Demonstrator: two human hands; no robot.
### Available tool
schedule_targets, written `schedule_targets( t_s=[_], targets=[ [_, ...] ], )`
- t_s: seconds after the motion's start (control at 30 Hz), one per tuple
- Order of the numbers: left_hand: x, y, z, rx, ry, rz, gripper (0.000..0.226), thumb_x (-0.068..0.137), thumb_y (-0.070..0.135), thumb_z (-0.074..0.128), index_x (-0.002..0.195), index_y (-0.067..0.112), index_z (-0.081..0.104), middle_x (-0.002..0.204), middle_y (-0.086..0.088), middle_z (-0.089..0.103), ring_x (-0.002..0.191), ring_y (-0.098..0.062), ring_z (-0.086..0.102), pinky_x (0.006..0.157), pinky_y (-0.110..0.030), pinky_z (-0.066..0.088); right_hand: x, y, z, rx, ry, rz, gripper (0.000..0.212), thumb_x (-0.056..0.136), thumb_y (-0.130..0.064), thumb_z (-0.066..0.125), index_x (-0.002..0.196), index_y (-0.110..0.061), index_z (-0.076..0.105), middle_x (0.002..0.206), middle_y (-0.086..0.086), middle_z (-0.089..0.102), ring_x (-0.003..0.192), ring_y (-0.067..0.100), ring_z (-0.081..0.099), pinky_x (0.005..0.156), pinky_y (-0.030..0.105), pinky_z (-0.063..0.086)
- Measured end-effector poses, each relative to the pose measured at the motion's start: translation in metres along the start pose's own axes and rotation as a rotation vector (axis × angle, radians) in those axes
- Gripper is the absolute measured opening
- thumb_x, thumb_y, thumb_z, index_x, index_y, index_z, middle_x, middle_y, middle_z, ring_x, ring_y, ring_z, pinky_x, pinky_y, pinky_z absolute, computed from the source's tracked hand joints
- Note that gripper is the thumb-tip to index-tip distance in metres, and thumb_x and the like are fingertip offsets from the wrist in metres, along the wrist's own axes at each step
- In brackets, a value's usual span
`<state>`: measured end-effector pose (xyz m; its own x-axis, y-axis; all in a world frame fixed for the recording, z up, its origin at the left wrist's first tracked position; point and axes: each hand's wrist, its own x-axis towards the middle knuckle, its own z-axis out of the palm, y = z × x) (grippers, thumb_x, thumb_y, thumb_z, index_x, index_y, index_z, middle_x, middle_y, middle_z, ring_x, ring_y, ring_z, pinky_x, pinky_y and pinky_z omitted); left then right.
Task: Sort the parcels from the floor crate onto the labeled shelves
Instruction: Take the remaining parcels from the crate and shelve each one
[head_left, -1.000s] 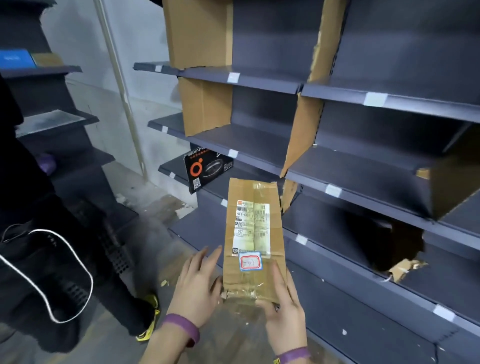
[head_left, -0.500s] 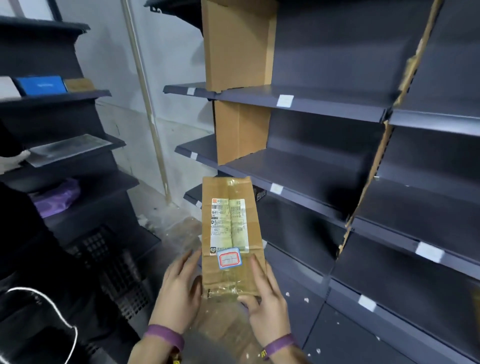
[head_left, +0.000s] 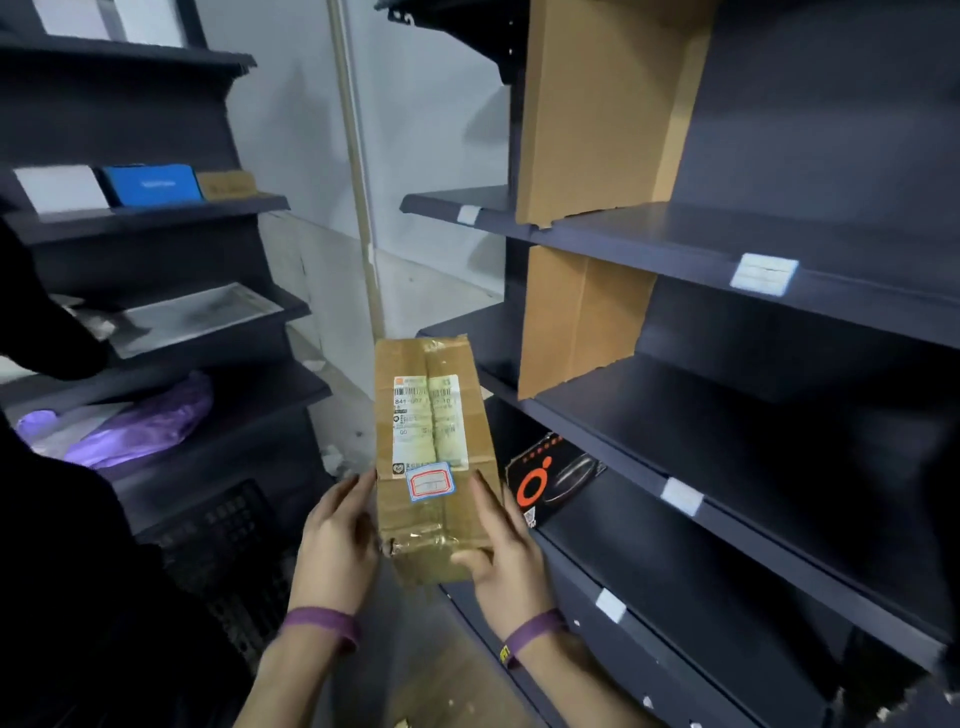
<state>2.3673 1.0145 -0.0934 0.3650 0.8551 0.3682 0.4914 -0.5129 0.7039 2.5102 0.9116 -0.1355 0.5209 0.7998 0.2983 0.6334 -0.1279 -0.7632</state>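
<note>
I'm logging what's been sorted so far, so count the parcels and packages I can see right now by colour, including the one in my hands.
Brown cardboard: 2, the taped parcel in both hands and a small box on the left shelving
Blue: 1, box
White: 1, box
Black with orange print: 1, box
Purple: 1, bag
Grey: 1, flat mailer
Total: 7

parcel (head_left: 434, 467) brown, white label | shelves (head_left: 727, 249) dark grey | wristbands (head_left: 322, 623) purple | box (head_left: 150, 184) blue

A pale wall (head_left: 291, 114) with a vertical pipe (head_left: 353, 156) stands beyond the hands. Left of them lies a purple bag (head_left: 150, 426), and cardboard dividers (head_left: 582, 317) stand up to their right.
</note>
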Motion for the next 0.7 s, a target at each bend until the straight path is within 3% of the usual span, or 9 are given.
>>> schedule_targets(
  t_s=[0.13, 0.23, 0.3, 0.43, 0.5, 0.6, 0.7],
  targets=[
    [0.072, -0.014, 0.008, -0.018, 0.063, 0.019, 0.060, 0.079, -0.016, 0.050, 0.130, 0.015, 0.059, 0.130, -0.011, 0.058, 0.120, -0.028, 0.054, 0.101, -0.029, 0.039, 0.063, -0.010, 0.020, 0.002, 0.031, 0.016, 0.094, 0.084, -0.014, 0.070, 0.143, -0.048, 0.005, 0.160, -0.002, 0.016, 0.136, 0.020, 0.041, 0.109, 0.026, 0.036],
    [0.132, -0.023, 0.017, -0.063, 0.047, 0.034, 0.065, 0.079, -0.016, 0.049, 0.131, 0.022, 0.058, 0.118, -0.011, 0.065, 0.110, -0.031, 0.060, 0.095, -0.039, 0.047, 0.115, -0.017, 0.032, -0.008, 0.090, 0.035, 0.092, 0.084, -0.019, 0.071, 0.142, -0.054, 0.009, 0.160, -0.004, 0.016, 0.126, 0.023, 0.052, 0.101, 0.032, 0.045],
    [0.173, -0.025, 0.025, -0.064, -0.001, 0.037, 0.067, 0.081, -0.012, 0.048, 0.132, 0.030, 0.056, 0.111, -0.013, 0.069, 0.104, -0.032, 0.063, 0.091, -0.042, 0.050, 0.148, -0.018, 0.038, -0.052, 0.131, 0.045, 0.087, 0.085, -0.023, 0.071, 0.145, -0.052, 0.015, 0.160, -0.005, 0.015, 0.125, 0.026, 0.053, 0.102, 0.035, 0.044],
    [0.246, -0.020, 0.041, -0.058, -0.068, 0.081, 0.068, 0.083, -0.014, 0.043, 0.134, 0.030, 0.054, 0.107, -0.017, 0.070, 0.098, -0.032, 0.065, 0.087, -0.032, 0.049, 0.209, -0.017, 0.038, -0.137, 0.181, 0.082, 0.083, 0.086, -0.027, 0.070, 0.148, -0.045, 0.019, 0.161, -0.001, 0.014, 0.128, 0.029, 0.050, 0.101, 0.038, 0.043],
    [0.275, -0.018, 0.050, -0.079, -0.118, 0.078, 0.069, 0.082, -0.015, 0.040, 0.131, 0.031, 0.056, 0.100, -0.018, 0.071, 0.087, -0.032, 0.066, 0.084, -0.031, 0.051, 0.232, -0.017, 0.037, -0.151, 0.190, 0.115, 0.083, 0.087, -0.025, 0.069, 0.149, -0.045, 0.017, 0.161, -0.001, 0.012, 0.127, 0.031, 0.051, 0.100, 0.041, 0.045],
    [0.301, -0.016, 0.065, -0.142, -0.188, 0.005, 0.075, 0.080, -0.014, 0.035, 0.125, 0.041, 0.060, 0.077, -0.009, 0.070, 0.058, -0.021, 0.061, 0.062, -0.031, 0.056, 0.250, -0.012, 0.036, -0.181, 0.208, 0.097, 0.085, 0.087, -0.024, 0.069, 0.149, -0.044, 0.016, 0.162, -0.002, 0.010, 0.127, 0.028, 0.051, 0.101, 0.041, 0.045],
    [0.314, -0.014, 0.078, -0.171, -0.181, 0.003, 0.081, 0.077, -0.013, 0.034, 0.109, 0.057, 0.059, 0.070, -0.006, 0.068, 0.053, -0.020, 0.058, 0.058, -0.035, 0.059, 0.260, -0.001, 0.033, -0.176, 0.222, 0.087, 0.084, 0.086, -0.027, 0.070, 0.149, -0.044, 0.016, 0.161, -0.001, 0.012, 0.127, 0.028, 0.050, 0.099, 0.041, 0.045]
  ],
)
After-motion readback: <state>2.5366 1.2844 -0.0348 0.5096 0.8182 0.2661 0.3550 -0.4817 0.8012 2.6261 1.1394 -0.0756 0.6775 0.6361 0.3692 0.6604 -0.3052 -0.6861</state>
